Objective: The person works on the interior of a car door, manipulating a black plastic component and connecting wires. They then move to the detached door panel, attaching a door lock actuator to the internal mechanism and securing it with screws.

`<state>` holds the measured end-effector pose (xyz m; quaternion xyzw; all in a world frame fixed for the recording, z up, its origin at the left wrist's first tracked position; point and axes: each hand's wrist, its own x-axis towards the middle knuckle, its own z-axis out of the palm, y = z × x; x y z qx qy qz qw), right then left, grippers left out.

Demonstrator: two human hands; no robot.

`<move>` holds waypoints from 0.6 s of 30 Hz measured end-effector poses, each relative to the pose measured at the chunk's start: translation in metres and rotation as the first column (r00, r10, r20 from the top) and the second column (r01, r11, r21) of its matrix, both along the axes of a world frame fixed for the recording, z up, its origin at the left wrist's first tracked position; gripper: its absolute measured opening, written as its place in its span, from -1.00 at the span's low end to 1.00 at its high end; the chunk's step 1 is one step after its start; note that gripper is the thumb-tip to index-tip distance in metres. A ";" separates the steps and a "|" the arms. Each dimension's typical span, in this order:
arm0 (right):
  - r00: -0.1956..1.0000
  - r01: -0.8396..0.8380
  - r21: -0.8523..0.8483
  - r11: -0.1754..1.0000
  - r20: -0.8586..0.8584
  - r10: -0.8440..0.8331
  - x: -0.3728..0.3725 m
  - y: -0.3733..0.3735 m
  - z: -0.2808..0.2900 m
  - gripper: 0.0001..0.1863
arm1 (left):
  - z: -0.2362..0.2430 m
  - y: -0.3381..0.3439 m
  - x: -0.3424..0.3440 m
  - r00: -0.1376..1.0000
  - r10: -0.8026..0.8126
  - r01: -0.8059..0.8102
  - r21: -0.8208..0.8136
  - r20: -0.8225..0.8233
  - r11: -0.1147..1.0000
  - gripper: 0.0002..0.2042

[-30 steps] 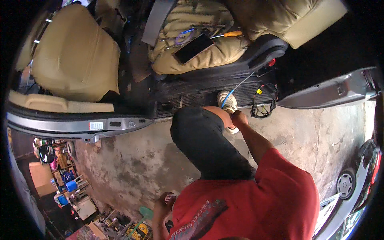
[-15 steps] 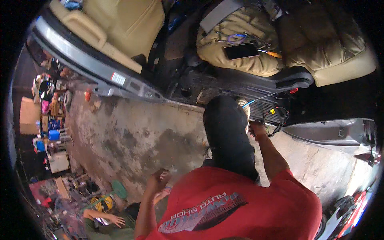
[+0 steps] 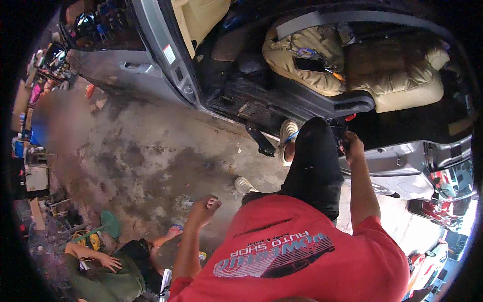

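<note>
My right hand (image 3: 353, 146) is closed beside my bent knee, at the edge of the open car doorway. A small dark piece shows at its fingers; its kind is unclear. My left hand (image 3: 205, 209) hangs above the floor with curled fingers and nothing visible in it. Near my right hand, a thin blue line (image 3: 292, 136) crosses my light shoe (image 3: 288, 127), which rests by the ribbed black sill (image 3: 261, 111). A long black strip (image 3: 260, 140) juts from the sill over the floor. My leg hides part of the sill.
On the tan seat (image 3: 397, 70) lie a phone (image 3: 308, 65), an orange-handled screwdriver (image 3: 336, 75) and a purple-blue cable coil (image 3: 305, 52). An open car door (image 3: 113, 65) stands left. Another person's hand (image 3: 109, 261) rests lower left, near a green round stand (image 3: 110, 224).
The view has shifted, bringing more of the left door into sight. My right hand has risen nearer the seat base; the looped black cable beside it no longer shows. The black strip has appeared.
</note>
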<state>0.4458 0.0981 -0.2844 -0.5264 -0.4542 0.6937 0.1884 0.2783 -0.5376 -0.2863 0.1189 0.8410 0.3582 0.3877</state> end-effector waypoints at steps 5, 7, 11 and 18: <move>0.979 -0.159 0.073 0.985 -0.113 0.167 -0.026 -0.041 0.074 -0.80 | -0.039 -0.040 0.014 0.999 0.038 -0.038 0.026 0.006 0.999 -0.69; 0.918 -0.353 0.074 0.933 -0.163 0.360 -0.076 -0.091 0.091 -0.76 | -0.094 -0.073 0.030 0.969 0.223 -0.237 0.129 0.110 0.963 -0.68; 0.867 -0.490 0.084 0.868 -0.058 0.495 -0.037 -0.152 0.097 -0.59 | -0.048 -0.021 0.013 0.989 0.033 -0.018 0.109 -0.145 0.994 -0.69; 0.465 -0.872 -0.147 0.466 0.044 0.884 -0.070 -0.184 0.004 -0.71 | -0.010 -0.026 0.076 0.950 0.225 -0.226 0.022 -0.214 0.974 -0.69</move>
